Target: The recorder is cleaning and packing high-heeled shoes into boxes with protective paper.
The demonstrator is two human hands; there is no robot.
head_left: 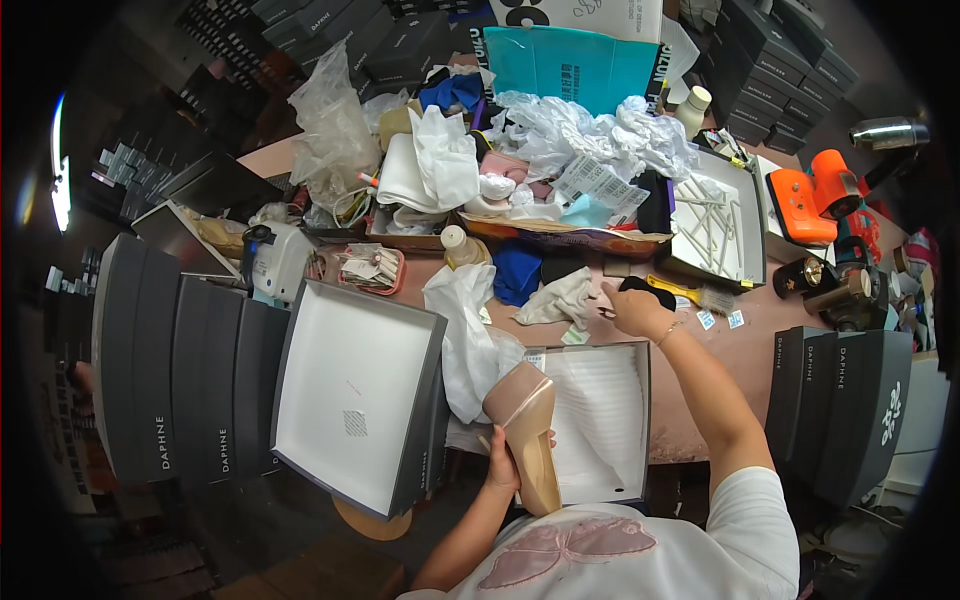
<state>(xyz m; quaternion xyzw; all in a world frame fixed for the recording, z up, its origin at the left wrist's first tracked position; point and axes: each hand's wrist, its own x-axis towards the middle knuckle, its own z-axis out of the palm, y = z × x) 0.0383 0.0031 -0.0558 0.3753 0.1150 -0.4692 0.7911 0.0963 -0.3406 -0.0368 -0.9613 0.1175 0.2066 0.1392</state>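
Left hand (503, 467) holds 1 beige shoe (530, 432) — right hand (640, 312) near white cloth (558, 300), grip unclear.

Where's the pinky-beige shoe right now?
In the head view, the pinky-beige shoe is low, near the middle, held in the person's left hand, in front of the left part of the open box with the white inside.

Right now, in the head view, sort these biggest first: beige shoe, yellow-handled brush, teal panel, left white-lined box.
1. Left white-lined box
2. Teal panel
3. Beige shoe, in the left hand
4. Yellow-handled brush
Apparent size only.
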